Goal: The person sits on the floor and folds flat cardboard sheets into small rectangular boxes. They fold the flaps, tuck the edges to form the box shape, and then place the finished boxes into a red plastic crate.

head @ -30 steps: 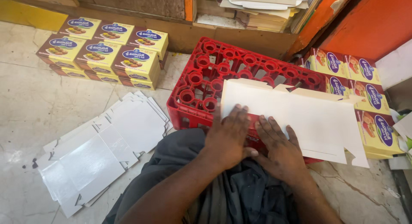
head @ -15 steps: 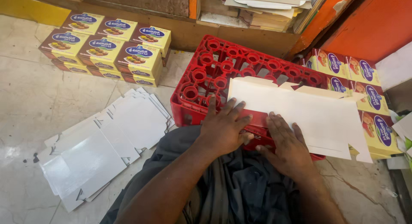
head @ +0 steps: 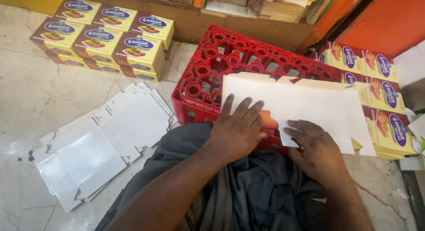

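A flat, unfolded white carton blank (head: 305, 109) lies on top of an upturned red plastic bottle crate (head: 230, 58) in front of me. My left hand (head: 237, 127) rests palm down on the blank's near left corner, fingers spread. On the blank's near edge sits my right hand (head: 314, 147), fingers pressing the card. Neither hand grips anything; both lie flat on the card. My lap, covered in dark grey cloth (head: 248, 191), sits just below the crate.
A loose pile of flat white carton blanks (head: 102, 142) lies on the stone floor at my left. Assembled yellow printed boxes (head: 106, 40) are stacked at the back left, more (head: 380, 102) at the right beside the crate. Orange panels and paper stacks stand behind.
The view shifted slightly. My left hand slid a little up onto the blank and my right hand moved along its near edge; the blank stays on the crate.
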